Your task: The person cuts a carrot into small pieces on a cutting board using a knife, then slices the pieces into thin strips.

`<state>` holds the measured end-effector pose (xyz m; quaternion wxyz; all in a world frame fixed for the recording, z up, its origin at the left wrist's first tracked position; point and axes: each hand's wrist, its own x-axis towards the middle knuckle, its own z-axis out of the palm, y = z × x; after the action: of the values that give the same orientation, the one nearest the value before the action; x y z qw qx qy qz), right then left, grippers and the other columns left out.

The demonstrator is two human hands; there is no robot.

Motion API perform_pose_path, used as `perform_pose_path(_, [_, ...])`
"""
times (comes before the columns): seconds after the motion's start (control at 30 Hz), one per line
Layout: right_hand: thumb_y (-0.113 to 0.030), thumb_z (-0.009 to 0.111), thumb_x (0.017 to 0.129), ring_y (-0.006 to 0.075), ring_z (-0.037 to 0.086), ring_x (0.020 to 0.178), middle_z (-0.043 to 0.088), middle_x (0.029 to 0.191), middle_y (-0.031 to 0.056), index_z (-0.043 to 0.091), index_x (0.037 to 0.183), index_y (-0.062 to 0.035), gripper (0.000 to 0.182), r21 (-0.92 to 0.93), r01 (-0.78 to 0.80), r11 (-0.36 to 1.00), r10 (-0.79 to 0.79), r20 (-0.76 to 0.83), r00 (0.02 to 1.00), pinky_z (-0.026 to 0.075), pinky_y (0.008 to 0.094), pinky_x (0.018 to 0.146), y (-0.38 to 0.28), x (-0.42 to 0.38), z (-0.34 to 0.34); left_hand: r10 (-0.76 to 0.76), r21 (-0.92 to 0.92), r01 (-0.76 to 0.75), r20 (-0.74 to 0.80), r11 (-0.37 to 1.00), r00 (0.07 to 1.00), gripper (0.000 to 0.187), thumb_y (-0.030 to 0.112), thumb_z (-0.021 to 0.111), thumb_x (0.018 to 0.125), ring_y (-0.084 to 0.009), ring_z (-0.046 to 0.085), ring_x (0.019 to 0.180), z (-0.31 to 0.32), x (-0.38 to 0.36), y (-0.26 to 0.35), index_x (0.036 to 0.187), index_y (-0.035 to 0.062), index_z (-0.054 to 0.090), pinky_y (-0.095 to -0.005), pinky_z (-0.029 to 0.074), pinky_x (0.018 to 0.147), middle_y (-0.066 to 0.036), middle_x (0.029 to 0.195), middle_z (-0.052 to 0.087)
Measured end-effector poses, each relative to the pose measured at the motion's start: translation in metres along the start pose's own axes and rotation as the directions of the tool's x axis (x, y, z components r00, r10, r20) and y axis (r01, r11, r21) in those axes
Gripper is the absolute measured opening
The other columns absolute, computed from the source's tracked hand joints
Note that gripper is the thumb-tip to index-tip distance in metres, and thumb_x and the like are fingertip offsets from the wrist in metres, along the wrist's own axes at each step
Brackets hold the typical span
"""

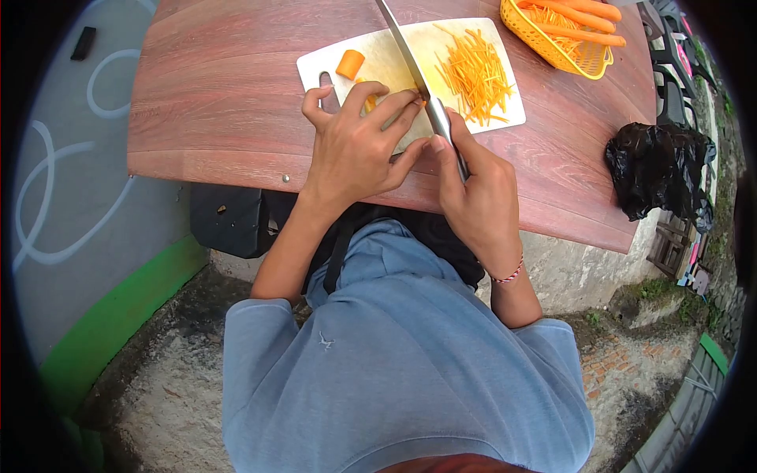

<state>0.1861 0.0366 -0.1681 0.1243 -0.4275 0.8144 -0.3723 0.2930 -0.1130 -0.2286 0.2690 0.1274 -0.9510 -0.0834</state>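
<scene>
My right hand [482, 193] is wrapped round the handle of a kitchen knife [408, 54], its long blade angled up and to the left across a white cutting board [319, 63]. Close beside the blade, my left hand [359, 146] bends its fingertips down on a carrot piece [369, 99], mostly hidden under the fingers. A short carrot chunk [350, 64] lies on the board above my left hand. Right of the knife spreads a pile of thin carrot strips [478, 76].
A yellow plastic basket [579, 61] at the upper right holds whole carrots [579, 16] and more strips. A crumpled black plastic bag [658, 169] lies at the right edge of the wooden table [229, 94]. Below the table's left edge is a black bag [229, 221].
</scene>
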Motion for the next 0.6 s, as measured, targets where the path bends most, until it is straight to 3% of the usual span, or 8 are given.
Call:
perform_pose_path(0.17, [-0.014,0.066,0.105,0.0472,0.071,0.076,0.07,0.085,0.0296,0.066,0.135,0.0063,0.036,0.039,-0.039,0.998,0.039,0.014,0.999,0.055,0.0479,0.066,0.001,0.0,-0.002,-0.008,0.001,0.008,-0.001,1.0,1.0,0.041,0.043,0.073,0.093,-0.0169,0.06,0.118,-0.001,0.0,0.002,0.12,0.0127,0.081,-0.059,0.021,0.106,0.007,0.125,0.073])
perform_pose_path(0.27, [-0.015,0.066,0.105,0.0438,0.075,0.08,0.072,0.092,0.031,0.068,0.135,0.0055,0.036,0.072,-0.087,0.994,0.085,0.026,0.996,0.057,0.0442,0.069,0.009,-0.013,-0.01,-0.014,0.0,0.014,-0.025,1.0,1.0,0.042,0.044,0.074,0.093,-0.0169,0.06,0.117,0.001,-0.001,0.002,0.12,0.0126,0.081,-0.0589,0.021,0.106,0.007,0.125,0.073])
perform_pose_path(0.33, [-0.017,0.068,0.105,0.0319,0.077,0.076,0.072,0.091,0.0296,0.068,0.136,0.0053,0.038,0.23,-0.219,0.948,0.207,0.076,0.975,0.057,0.0393,0.071,0.017,-0.02,-0.014,-0.008,0.011,0.008,-0.019,1.0,1.0,0.042,0.044,0.075,0.092,-0.0167,0.06,0.117,0.001,0.0,0.002,0.119,0.0127,0.081,-0.059,0.021,0.106,0.007,0.125,0.073])
perform_pose_path(0.37, [-0.017,0.068,0.105,0.0319,0.077,0.076,0.072,0.091,0.0296,0.068,0.136,0.0053,0.038,0.228,-0.223,0.948,0.211,0.073,0.975,0.057,0.0393,0.071,0.018,-0.02,-0.015,-0.006,0.006,0.006,-0.017,1.0,1.0,0.042,0.044,0.075,0.092,-0.0167,0.06,0.117,0.001,0.0,0.002,0.119,0.0127,0.081,-0.059,0.021,0.106,0.007,0.125,0.073])
perform_pose_path(0.43, [-0.016,0.068,0.105,0.0176,0.07,0.069,0.071,0.082,0.0248,0.068,0.137,0.0049,0.038,0.232,-0.28,0.932,0.266,0.089,0.96,0.055,0.0357,0.068,0.02,-0.019,-0.018,-0.021,0.005,0.021,0.002,1.0,1.0,0.04,0.041,0.081,0.087,-0.0184,0.061,0.12,0.0,-0.001,0.002,0.119,0.0172,0.081,-0.0593,0.024,0.103,0.011,0.131,0.072])
perform_pose_path(0.6, [-0.016,0.067,0.105,0.0112,0.059,0.065,0.066,0.073,0.0178,0.066,0.141,0.0032,0.04,0.217,-0.297,0.93,0.292,0.058,0.955,0.052,0.0324,0.065,0.021,-0.005,-0.026,-0.003,-0.013,0.002,-0.054,1.0,0.999,0.035,0.041,0.08,0.088,-0.0171,0.062,0.116,0.002,-0.001,0.001,0.113,0.0158,0.082,-0.0578,0.024,0.104,0.009,0.124,0.073])
